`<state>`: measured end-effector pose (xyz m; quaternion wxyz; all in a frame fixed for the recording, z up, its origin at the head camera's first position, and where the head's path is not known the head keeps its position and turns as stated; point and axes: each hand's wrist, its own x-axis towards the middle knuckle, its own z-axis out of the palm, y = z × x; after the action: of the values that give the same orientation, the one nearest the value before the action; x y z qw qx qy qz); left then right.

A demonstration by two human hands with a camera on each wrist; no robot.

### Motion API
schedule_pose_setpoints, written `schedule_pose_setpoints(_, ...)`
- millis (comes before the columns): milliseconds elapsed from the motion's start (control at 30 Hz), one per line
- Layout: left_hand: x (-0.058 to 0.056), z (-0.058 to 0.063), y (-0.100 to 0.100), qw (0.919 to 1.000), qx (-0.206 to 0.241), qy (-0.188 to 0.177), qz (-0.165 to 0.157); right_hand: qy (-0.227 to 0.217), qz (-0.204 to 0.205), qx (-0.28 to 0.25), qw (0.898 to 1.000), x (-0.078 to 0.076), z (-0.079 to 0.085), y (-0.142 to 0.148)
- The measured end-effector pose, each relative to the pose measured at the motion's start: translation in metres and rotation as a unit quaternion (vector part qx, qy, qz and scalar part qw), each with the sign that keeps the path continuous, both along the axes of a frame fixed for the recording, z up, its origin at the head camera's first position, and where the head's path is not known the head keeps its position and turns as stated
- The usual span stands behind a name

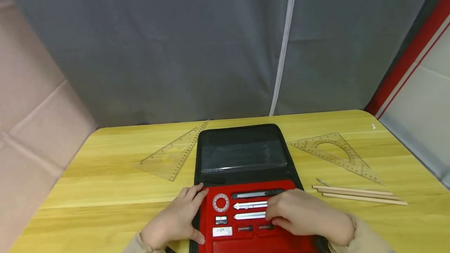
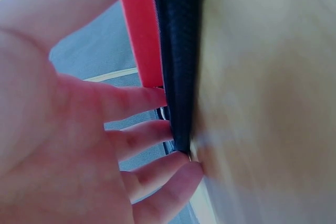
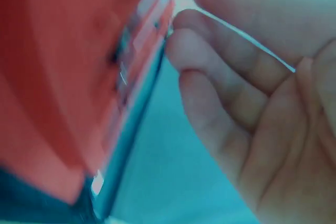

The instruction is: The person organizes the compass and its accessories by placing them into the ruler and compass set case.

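A black zip case (image 1: 242,134) lies unfolded on the table, with a red molded tray (image 1: 232,247) in its near half. Set in the tray are a clear ring-shaped protractor (image 1: 220,203), a cutter knife (image 1: 249,195), two silver compass-like tools (image 1: 250,216), a sharpener (image 1: 221,220), a white eraser (image 1: 222,231) and two small dark cylinders (image 1: 245,228). My left hand (image 1: 181,216) rests along the case's left edge, fingers spread. My right hand (image 1: 299,212) bends over the silver tools' right ends, hiding them. Whether its fingertips pinch anything is unclear.
Clear set squares lie on both sides of the case: one at the left (image 1: 172,153), one at the right (image 1: 337,153). Several wooden sticks (image 1: 362,196) and a small pointed metal piece (image 1: 322,182) lie at the right. A grey curtain (image 1: 175,50) hangs behind the table (image 1: 88,190).
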<state>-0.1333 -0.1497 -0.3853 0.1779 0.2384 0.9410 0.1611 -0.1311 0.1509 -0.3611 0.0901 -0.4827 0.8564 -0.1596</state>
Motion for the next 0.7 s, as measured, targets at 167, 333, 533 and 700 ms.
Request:
schedule_pose_setpoints(167,0.001,0.001,-0.001,1.0000,0.001,-0.004,0.002,-0.027,-0.064,-0.001,0.998,-0.008,0.017,0.027)
schedule_pose_setpoints(333,0.001,0.000,-0.001,0.9999,0.003,-0.012,0.005,0.031,-0.131,-0.012,0.991,-0.023,0.024,0.065)
schedule_pose_setpoints(533,0.000,-0.001,-0.001,0.9997,0.007,-0.019,0.011,0.082,-0.180,-0.041,0.979,-0.041,0.015,0.103)
schedule_pose_setpoints(700,0.000,0.000,-0.001,0.9998,0.005,-0.015,0.008,0.040,-0.197,-0.028,0.979,-0.049,0.002,0.115)
